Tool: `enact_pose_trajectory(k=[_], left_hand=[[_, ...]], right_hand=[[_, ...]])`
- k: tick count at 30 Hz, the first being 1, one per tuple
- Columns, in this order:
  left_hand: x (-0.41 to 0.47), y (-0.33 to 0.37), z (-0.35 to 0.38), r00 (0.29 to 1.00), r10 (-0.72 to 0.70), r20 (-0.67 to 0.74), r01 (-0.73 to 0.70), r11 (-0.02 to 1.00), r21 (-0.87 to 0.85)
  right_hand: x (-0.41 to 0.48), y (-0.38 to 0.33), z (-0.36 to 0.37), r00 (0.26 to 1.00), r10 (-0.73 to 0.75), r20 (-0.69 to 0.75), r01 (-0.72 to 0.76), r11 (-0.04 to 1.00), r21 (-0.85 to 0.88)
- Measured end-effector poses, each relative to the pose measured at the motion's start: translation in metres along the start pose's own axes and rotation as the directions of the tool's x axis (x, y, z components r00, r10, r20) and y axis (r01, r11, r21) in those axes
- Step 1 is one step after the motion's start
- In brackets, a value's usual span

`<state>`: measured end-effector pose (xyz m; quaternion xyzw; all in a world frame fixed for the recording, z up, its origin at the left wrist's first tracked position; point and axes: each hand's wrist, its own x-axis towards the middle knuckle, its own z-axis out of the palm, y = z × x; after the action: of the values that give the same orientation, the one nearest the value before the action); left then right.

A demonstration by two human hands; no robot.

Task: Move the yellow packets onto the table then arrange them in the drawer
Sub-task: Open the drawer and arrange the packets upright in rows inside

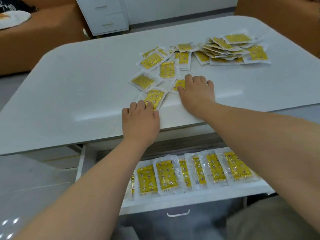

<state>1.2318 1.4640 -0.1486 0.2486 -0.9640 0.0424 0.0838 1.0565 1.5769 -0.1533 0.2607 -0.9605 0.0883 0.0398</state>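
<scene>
Ahead of you: white two-drawer cabinet (pixel 103 16) with slim metal handles; orange-brown upholstered sofa (pixel 43 35) to your left, white cloth (pixel 13 19) lying on it; grey floor (pixel 7 89) beneath

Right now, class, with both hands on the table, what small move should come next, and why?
Probably pinch and lift the two touched packets: the left hand rests on the near packet, the right hand on a second packet, and the open drawer below already holds a row of packets.
</scene>
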Motion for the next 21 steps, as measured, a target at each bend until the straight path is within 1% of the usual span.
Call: enact_pose_trajectory(k=[3, 6, 9, 12, 15, 19, 21], left_hand=[[-0.026, -0.007, -0.011, 1.0, 0.004, 0.028, -0.005, 1.0, 0.013], [-0.025, -0.01, -0.017, 0.998, 0.004, 0.059, -0.005, 1.0, 0.006], [-0.013, -0.009, -0.018, 0.997, -0.021, 0.069, 0.029, 0.993, -0.113], [-0.005, -0.004, -0.016, 0.996, -0.014, 0.091, 0.032, 0.979, -0.202], [0.0, -0.002, -0.021, 0.986, -0.054, 0.157, 0.092, 0.966, -0.243], [0.001, -0.001, -0.029, 0.968, 0.007, 0.252, 0.04, 0.983, -0.181], [0.0, -0.001, -0.032, 0.955, 0.022, 0.296, 0.021, 0.989, -0.143]], right_hand=[[-0.022, 0.01, 0.001, 1.0, 0.016, -0.022, -0.015, 1.0, 0.025], [-0.031, 0.015, 0.001, 0.999, 0.015, -0.043, -0.013, 0.998, 0.054], [-0.03, 0.016, 0.001, 0.999, 0.038, -0.013, -0.037, 0.997, 0.074], [-0.027, 0.015, 0.002, 0.999, 0.027, 0.031, -0.029, 0.998, 0.048], [-0.028, 0.016, 0.001, 1.0, -0.007, -0.008, 0.008, 0.999, 0.047], [-0.03, 0.015, -0.002, 0.997, -0.058, -0.044, 0.058, 0.998, 0.014], [-0.03, 0.015, -0.004, 0.998, -0.067, -0.019, 0.067, 0.998, 0.016]])
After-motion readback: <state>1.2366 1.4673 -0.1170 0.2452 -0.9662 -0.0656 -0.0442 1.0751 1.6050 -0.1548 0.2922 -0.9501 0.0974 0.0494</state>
